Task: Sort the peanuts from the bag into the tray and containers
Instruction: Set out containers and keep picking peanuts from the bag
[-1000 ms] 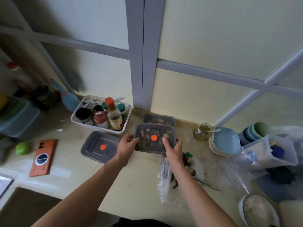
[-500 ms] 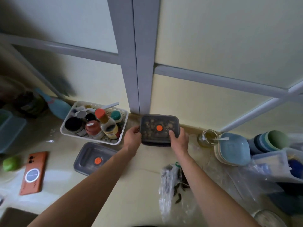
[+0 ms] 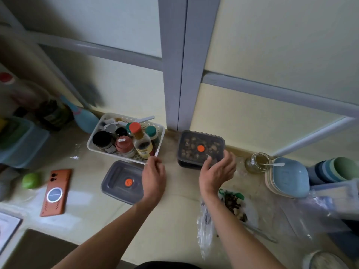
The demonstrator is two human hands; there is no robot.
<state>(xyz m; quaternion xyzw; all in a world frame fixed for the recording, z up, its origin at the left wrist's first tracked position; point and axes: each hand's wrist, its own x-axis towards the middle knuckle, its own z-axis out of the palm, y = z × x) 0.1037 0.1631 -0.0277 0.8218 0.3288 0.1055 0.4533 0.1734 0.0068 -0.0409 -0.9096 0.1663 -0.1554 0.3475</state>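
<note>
Both grips are wide and empty. The left hand (image 3: 153, 177) is by the empty container (image 3: 121, 181), the right hand (image 3: 216, 171) at the filled container (image 3: 201, 146), stacked at centre. The bag (image 3: 233, 202) lies lower right. A careless right-hand nudge could topple the stack.

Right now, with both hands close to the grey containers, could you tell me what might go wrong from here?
The filled container appears stacked on a lower container; the right hand at its front corner could knock it askew. The open glass jar with a spoon stands just beside that hand and might tip. The plastic bag lies under the right forearm, so a dragged arm may spill it.
</note>
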